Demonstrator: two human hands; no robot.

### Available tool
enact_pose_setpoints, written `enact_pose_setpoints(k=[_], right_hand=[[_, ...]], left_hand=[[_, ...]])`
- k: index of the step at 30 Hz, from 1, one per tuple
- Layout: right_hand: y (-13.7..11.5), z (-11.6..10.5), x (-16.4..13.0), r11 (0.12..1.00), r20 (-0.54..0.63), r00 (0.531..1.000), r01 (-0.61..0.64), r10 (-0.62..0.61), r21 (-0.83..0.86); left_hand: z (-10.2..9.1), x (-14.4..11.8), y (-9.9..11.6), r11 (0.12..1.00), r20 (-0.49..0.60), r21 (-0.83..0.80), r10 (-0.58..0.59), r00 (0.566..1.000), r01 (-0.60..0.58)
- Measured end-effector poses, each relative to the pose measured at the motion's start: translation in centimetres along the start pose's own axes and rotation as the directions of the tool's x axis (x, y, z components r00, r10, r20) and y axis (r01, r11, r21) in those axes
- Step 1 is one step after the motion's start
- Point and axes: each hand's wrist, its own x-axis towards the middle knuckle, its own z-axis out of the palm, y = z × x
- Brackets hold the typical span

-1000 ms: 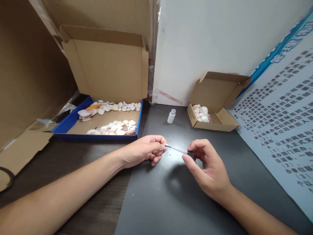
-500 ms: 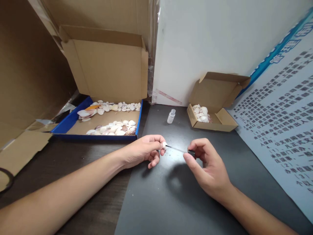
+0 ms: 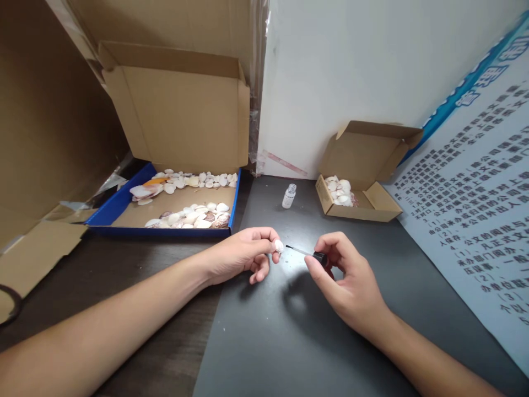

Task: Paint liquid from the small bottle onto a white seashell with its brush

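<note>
Between the thumb and fingertips of my left hand (image 3: 252, 253) is a small white ribbed seashell (image 3: 279, 246). My right hand (image 3: 345, 275) pinches the black cap of a thin brush applicator (image 3: 319, 257). Its clear stem points left, and the dark brush tip is a short way to the right of the shell, apart from it. Farther back stands a small clear glass bottle (image 3: 288, 197) with a white label and no cap on its neck.
At the left, a blue-sided cardboard box (image 3: 161, 231) with raised lid holds several shells in two groups. A smaller brown box (image 3: 363, 212) at the back right contains white shells. A grey mat (image 3: 256, 342) lies on the dark wooden table (image 3: 165, 342); a printed sheet (image 3: 475, 220) is at right.
The brush tip has come away from the shell, and my right hand has shifted slightly left with the cap tilted more. The shell is turned so more of its ribbed face shows.
</note>
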Motion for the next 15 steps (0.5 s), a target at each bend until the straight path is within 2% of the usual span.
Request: enact_pose_setpoints(k=[4, 7, 10, 15], right_hand=[[0.03, 0.02, 0.02, 0.998, 0.011, 0.999, 0.034, -0.035, 0.047], [-0.07, 0.05, 0.01, 1.0, 0.032, 0.999, 0.024, -0.025, 0.02], [-0.15, 0.02, -0.04, 1.0, 0.006, 1.0, 0.004, -0.004, 0.014], [0.05, 0.03, -0.11, 0.997, 0.0, 0.999, 0.039, -0.039, 0.061]], left_hand=[[0.05, -0.02, -0.01, 1.0, -0.006, 0.006, 0.008, 1.0, -0.008], [0.03, -0.02, -0.02, 1.0, -0.008, 0.003, 0.013, 1.0, -0.013], [-0.02, -0.01, -0.03, 1.0, -0.012, 0.003, 0.005, 1.0, -0.005], [0.04, -0.08, 0.01, 1.0, -0.006, 0.017, 0.0, 1.0, 0.0]])
